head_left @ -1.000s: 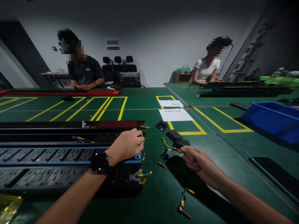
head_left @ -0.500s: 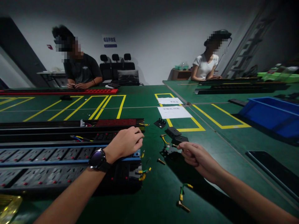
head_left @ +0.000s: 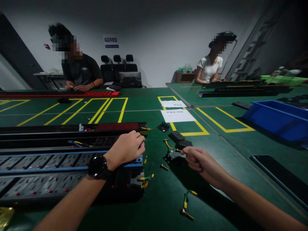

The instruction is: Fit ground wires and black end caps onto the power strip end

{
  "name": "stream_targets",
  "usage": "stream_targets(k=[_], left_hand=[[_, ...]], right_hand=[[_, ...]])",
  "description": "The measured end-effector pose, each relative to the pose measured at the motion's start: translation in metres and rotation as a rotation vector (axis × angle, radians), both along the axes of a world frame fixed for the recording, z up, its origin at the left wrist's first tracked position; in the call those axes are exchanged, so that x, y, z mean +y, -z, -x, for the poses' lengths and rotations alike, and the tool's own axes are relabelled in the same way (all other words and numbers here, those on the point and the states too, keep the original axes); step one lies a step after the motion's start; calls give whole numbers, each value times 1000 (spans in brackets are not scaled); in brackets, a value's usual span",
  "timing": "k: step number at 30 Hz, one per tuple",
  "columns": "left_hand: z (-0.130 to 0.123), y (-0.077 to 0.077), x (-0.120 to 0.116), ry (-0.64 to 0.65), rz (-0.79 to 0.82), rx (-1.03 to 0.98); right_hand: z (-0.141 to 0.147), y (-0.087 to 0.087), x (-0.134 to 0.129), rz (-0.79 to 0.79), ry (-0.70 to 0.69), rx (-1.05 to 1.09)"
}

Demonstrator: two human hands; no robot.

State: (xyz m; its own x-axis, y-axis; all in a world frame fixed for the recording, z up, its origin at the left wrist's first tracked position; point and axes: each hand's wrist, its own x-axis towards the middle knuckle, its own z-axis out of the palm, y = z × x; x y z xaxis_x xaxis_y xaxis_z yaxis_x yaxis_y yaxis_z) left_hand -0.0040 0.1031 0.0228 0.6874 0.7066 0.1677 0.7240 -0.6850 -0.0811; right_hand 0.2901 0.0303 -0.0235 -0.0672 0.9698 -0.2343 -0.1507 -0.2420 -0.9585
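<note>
My left hand, with a dark watch on the wrist, is curled over the right end of a black power strip; its fingertips are partly hidden. Nearer to me lie a blue-edged strip of sockets and another socket strip. My right hand pinches a small brass bolt between thumb and forefinger, above a dark metal end plate. Around it are black end pieces, a loose bolt, a short yellow wire and a green-yellow wire with a bolt.
A phone-like dark slab lies at the right, with a blue bin behind it. White paper sheets rest on the green table. Two people sit across the table, near a red strip and dark rails.
The whole scene has shifted slightly left in the view. Both hands keep nearly the same pose, and the bolt stays in my right fingers.
</note>
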Motion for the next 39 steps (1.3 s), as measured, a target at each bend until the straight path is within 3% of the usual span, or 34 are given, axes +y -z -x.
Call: stream_targets(k=[12, 39], left_hand=[[6, -1, 1, 69, 4, -50], [5, -1, 2, 18, 27, -12]], right_hand=[[-1, 1, 0, -3, -27, -8], [-1, 0, -2, 36, -32, -27]])
